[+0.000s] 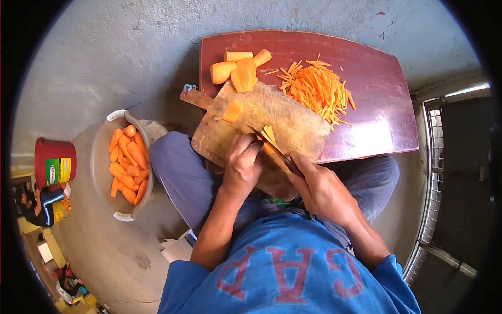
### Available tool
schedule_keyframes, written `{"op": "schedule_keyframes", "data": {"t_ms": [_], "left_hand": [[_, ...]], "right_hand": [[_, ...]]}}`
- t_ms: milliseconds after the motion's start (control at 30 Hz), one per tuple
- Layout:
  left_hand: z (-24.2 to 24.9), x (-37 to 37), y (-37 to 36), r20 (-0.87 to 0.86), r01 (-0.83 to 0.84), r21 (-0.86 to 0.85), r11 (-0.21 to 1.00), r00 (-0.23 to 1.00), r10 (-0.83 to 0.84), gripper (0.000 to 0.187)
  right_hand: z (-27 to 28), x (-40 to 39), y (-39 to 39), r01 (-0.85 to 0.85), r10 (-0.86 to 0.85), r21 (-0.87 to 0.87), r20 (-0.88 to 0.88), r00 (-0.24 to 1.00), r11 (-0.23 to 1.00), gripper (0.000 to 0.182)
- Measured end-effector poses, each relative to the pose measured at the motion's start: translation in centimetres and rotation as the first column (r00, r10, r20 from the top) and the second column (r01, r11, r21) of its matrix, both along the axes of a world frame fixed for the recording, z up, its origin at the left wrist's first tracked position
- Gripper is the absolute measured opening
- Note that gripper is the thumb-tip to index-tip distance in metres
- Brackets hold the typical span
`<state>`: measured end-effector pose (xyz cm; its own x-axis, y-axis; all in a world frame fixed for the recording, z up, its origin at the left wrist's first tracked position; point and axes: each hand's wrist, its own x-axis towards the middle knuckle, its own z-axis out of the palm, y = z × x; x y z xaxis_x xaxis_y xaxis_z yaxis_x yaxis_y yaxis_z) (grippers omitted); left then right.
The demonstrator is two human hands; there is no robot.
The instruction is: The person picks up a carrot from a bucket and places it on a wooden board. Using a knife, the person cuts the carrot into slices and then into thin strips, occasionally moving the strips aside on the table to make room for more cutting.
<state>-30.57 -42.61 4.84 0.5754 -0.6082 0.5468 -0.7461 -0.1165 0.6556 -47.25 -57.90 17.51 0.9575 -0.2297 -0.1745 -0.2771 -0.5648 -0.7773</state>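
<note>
On the wooden cutting board point(209, 138), my left hand point(242, 165) has its fingers bent together over an orange carrot piece point(274, 155), partly hidden by the fingers. My right hand point(324, 188) is wrapped round the handle of a knife point(272, 142), whose blade lies against that piece. Thin cut sticks point(270, 134) stand beside the blade. A flat carrot slice point(232, 111) rests farther left on the board. Peeled carrot chunks point(244, 73) lie at the board's top corner. A heap of carrot sticks point(319, 89) is on the red table point(381, 99).
A grey tub point(98, 157) of whole carrots point(128, 167) stands on the floor at the left. Beyond it are a red bucket point(55, 157) and another person point(41, 204). A barred metal door point(436, 152) is at the right.
</note>
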Motion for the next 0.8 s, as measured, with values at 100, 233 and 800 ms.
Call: {"op": "schedule_keyframes", "data": {"t_ms": [100,233,800], "left_hand": [[-0.3,0.0,0.6,0.000,0.006,0.046,0.999,1.000,-0.006,0.023],[-0.5,0.1,0.6,0.018,0.014,0.079,0.997,1.000,-0.015,0.023],[-0.1,-0.1,0.1,-0.003,-0.017,0.021,1.000,1.000,0.017,0.030]], "right_hand": [[0.1,0.3,0.5,0.016,-0.017,-0.004,-0.060,0.998,1.000,0.041],[-1.6,1.7,-0.3,-0.034,0.033,-0.034,-0.023,0.999,0.999,0.048],[-0.5,-0.8,0.2,-0.025,0.020,0.067,0.079,0.997,0.997,0.066]]}}
